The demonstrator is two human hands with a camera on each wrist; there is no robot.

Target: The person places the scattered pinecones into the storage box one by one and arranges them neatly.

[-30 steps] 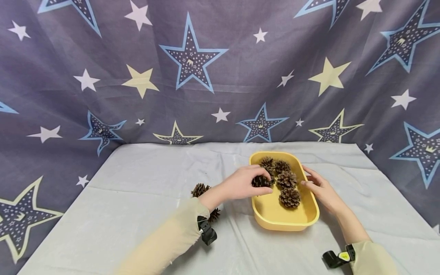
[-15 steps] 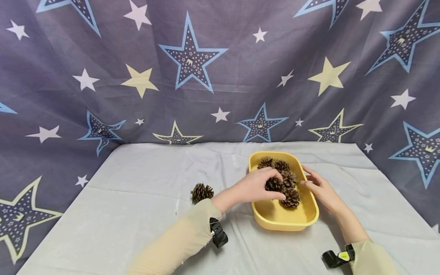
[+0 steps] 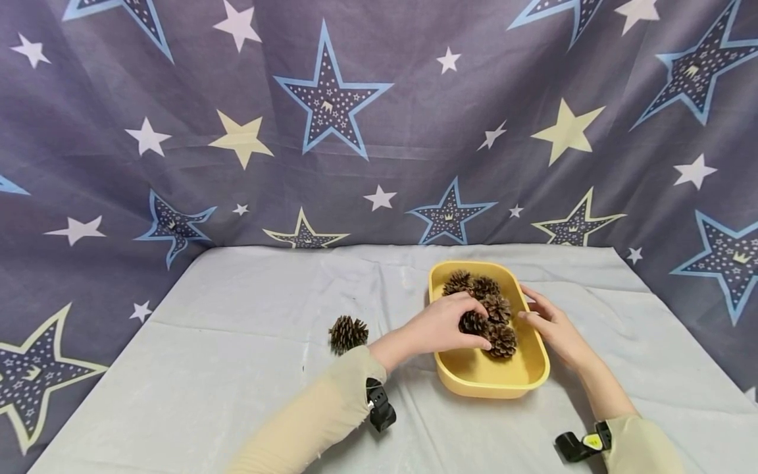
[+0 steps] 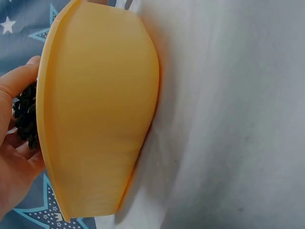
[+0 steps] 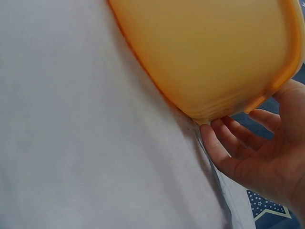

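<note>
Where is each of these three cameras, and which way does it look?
Head: on the head, facing forward and down at the box, pine cones and starry curtain; both sleeves, left-hand grip and right-hand grip show.
Left wrist: on that wrist, facing the box's outside; left-hand grip shows, holding a pine cone.
Right wrist: on that wrist, facing the box's outside; right-hand grip shows.
Both wrist views share box, curtain and pale cloth.

Pale cloth-covered table [image 3: 237,289], yellow tub [image 3: 490,390], pinecone [image 3: 348,334]

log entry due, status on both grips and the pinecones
Left grip holds pinecone, partly above rim of yellow tub. Right grip touches tub's side. Loose pinecone on cloth. No obstruction visible.
</note>
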